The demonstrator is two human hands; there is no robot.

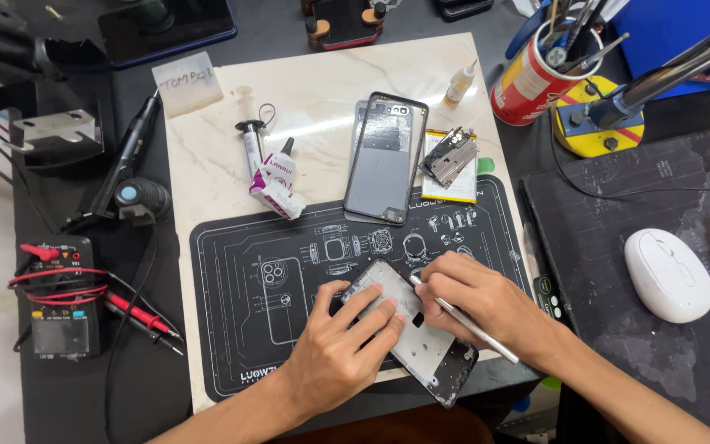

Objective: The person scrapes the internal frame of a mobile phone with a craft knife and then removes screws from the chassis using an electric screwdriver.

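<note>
An opened phone frame (429, 349) lies tilted on the black work mat (232, 329) near the table's front edge. My left hand (343, 345) presses flat on its upper half, fingers spread over it. My right hand (474, 300) grips a thin metal tool (474, 329) like a pen, its tip touching the frame's top right edge. Farther back, a separate phone back cover (385, 160) rests flat on the marble board (207, 156), next to a small metal-and-circuit part (449, 156) on a yellow-edged pad.
A glue tube (277, 177), a syringe (250, 140) and a small bottle (459, 85) lie on the board. A multimeter (59, 300) with red leads sits left. A red can of tools (536, 78), a stand (597, 119) and a white mouse (667, 275) are at right.
</note>
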